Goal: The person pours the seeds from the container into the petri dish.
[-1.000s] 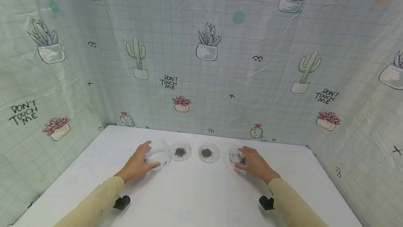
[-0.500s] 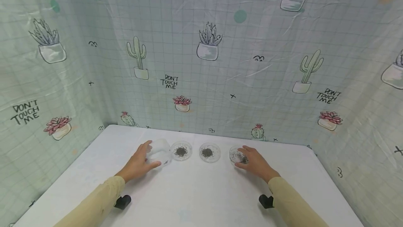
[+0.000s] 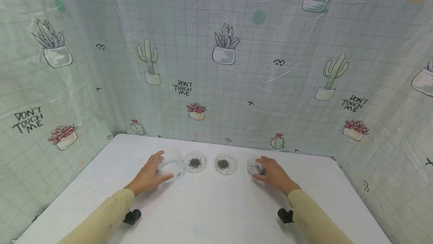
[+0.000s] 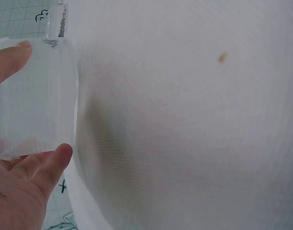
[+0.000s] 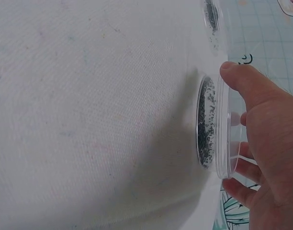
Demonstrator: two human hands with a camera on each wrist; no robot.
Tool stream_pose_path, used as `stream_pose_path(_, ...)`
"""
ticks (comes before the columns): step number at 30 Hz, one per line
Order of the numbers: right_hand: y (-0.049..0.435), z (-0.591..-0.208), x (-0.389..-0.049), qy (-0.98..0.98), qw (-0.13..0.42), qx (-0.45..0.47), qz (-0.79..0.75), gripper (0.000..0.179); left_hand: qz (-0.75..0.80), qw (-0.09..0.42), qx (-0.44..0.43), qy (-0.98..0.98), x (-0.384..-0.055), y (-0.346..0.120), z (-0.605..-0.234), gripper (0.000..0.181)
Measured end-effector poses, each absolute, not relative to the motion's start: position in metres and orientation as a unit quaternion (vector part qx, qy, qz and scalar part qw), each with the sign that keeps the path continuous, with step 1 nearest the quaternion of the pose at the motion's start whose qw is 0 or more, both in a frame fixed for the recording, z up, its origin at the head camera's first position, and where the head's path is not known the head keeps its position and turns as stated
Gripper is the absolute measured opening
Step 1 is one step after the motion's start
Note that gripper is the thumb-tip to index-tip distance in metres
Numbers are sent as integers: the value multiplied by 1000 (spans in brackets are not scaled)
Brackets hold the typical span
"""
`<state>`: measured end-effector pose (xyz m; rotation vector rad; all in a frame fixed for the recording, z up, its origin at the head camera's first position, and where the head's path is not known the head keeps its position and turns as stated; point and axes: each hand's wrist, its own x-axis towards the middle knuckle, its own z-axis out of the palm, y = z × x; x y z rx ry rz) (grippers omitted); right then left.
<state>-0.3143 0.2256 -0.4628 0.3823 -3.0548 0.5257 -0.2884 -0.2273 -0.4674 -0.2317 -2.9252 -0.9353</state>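
A clear plastic container [image 3: 171,161] stands at the left end of a row on the white table. My left hand [image 3: 149,176] grips its sides, with the thumb near and the fingers beyond; the left wrist view shows the clear walls [image 4: 36,100] between them. At the row's right end, my right hand [image 3: 274,177] holds a clear petri dish [image 3: 249,162] of dark grains by its rim. In the right wrist view a clear lid [image 5: 224,139] sits over that dish, thumb at one side and fingers at the other. Part of the dish is hidden by the hand.
Two more clear petri dishes, a left one [image 3: 201,155] and a right one [image 3: 233,169], stand between my hands, each with a small heap of dark grains. A cactus-print curtain [image 3: 250,75] rises behind the white table [image 3: 209,206]. Black wrist mounts [image 3: 133,217] show below both sleeves.
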Motion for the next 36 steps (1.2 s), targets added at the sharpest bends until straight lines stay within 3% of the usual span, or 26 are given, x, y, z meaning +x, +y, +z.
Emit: stream_pose_path(36,222,-462,-323,-980,6,106,171,72,-307,43,-91,-946,-288,-229,-469,95)
